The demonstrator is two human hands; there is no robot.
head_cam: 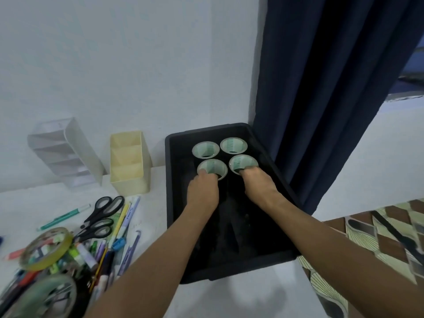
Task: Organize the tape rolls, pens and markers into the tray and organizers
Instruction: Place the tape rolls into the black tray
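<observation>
Four dark tape rolls stand in a two-by-two block at the far end of the black tray (pixel 174 203), which sits on the white tabletop (pixel 241 299) at about 1 o'clock from the viewer. The left hand (pixel 203 191) has its fingertips hooked into the core of the near-left roll (pixel 212 168), and the right hand (pixel 259 187) does the same with the near-right roll (pixel 243 164). Both hands are curled narrow on these rolls, holding them by the inner rim. The far-left roll (pixel 205 149) and far-right roll (pixel 234 145) stand untouched, just behind.

The step in hand appears to be seating the second pair of rolls in line with the first. Both seem to rest on the tray floor, so the placement looks almost done.

Much remains. At 8 o'clock a pile of pens and markers (pixel 110 255) lies loose on the tabletop, with two pairs of scissors (pixel 103 216) on top and a green pen (pixel 66 216) apart at 9 o'clock. A yellowish clear tape roll (pixel 46 249) and a larger clear tape roll (pixel 41 297) lie on the pile. The cream organizer (pixel 130 161) and the white tiered organizer (pixel 66 152), both at 11 o'clock by the wall, look empty.

Next, the fingers should slip out of the cores without dragging the rolls askew. Then the left hand would reach to 8 o'clock for the clear rolls, lifting them clear of the pens beneath.
</observation>
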